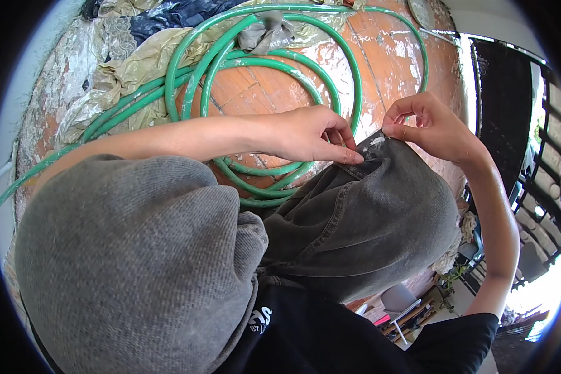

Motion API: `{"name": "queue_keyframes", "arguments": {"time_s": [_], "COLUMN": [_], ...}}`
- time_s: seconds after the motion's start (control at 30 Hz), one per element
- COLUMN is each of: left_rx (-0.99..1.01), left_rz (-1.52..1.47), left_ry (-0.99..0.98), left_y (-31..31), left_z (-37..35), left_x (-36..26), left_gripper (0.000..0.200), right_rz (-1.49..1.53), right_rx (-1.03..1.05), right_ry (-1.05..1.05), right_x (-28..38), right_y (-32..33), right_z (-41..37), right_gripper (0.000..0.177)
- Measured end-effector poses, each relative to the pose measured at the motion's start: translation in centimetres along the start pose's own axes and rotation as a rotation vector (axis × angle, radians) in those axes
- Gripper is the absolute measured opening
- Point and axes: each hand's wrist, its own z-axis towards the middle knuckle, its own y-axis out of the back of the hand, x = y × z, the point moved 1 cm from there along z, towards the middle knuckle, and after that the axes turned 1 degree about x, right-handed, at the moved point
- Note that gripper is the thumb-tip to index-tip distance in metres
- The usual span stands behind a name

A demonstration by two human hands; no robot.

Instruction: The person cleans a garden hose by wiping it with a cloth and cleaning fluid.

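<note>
My left hand (308, 134) reaches across from the left, its thumb and fingers closed on a fold of the dark grey trousers (386, 206) I am wearing. Opposite it, my right hand (433, 128) pinches the far edge of the same trouser leg between thumb and fingertips. Between the two hands the fabric is drawn up and carries a small white smear (377, 142). The other trouser leg (124, 249), bent at the knee, fills the lower left. Behind my left hand lies a coiled green hose (355, 81).
A crumpled grey rag (268, 36) lies over the hose. Tan plastic sheeting (143, 68) and dark blue cloth (174, 22) are on the paint-spattered tile floor (380, 47). At right are a dark slatted structure (542, 168) and a grey chair (400, 299).
</note>
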Motion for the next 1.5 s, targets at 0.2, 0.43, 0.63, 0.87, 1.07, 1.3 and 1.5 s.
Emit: {"name": "queue_keyframes", "arguments": {"time_s": [0.2, 0.43, 0.63, 0.87, 1.07, 1.3, 1.5], "left_rx": [-0.133, -0.136, -0.135, -0.150, -0.103, -0.186, -0.167], "left_rz": [-0.199, -0.029, -0.108, -0.024, -0.081, 0.116, 0.082], "left_ry": [0.006, 0.016, -0.106, -0.147, -0.187, -0.163, -0.195], "left_y": [-0.7, -0.1, -0.3, 0.1, -0.1, 0.1, 0.0], "left_z": [0.3, -0.2, -0.8, -1.2, -1.2, -1.7, -1.4], "left_x": [0.3, -1.4, -0.7, -0.5, 0.1, -0.8, -0.3], "left_gripper": [0.035, 0.024, 0.020, 0.018, 0.019, 0.019, 0.019], "right_rz": [0.002, -0.025, -0.255, 0.095, 0.094, 0.363, 0.210], "right_rx": [-0.045, 0.015, 0.204, 0.237, 0.261, 0.227, 0.226], "right_ry": [0.001, 0.059, 0.189, 0.245, 0.204, -0.032, -0.068], "right_x": [1.4, 1.6, 3.4, 1.3, 2.1, 1.3, 2.4], "right_y": [0.0, 0.2, -0.6, -0.7, -1.4, -2.2, -1.4], "right_z": [-0.1, 0.1, 1.1, 0.8, 1.0, 1.6, 0.8], "right_gripper": [0.015, 0.018, 0.030, 0.023, 0.019, 0.013, 0.009]}}
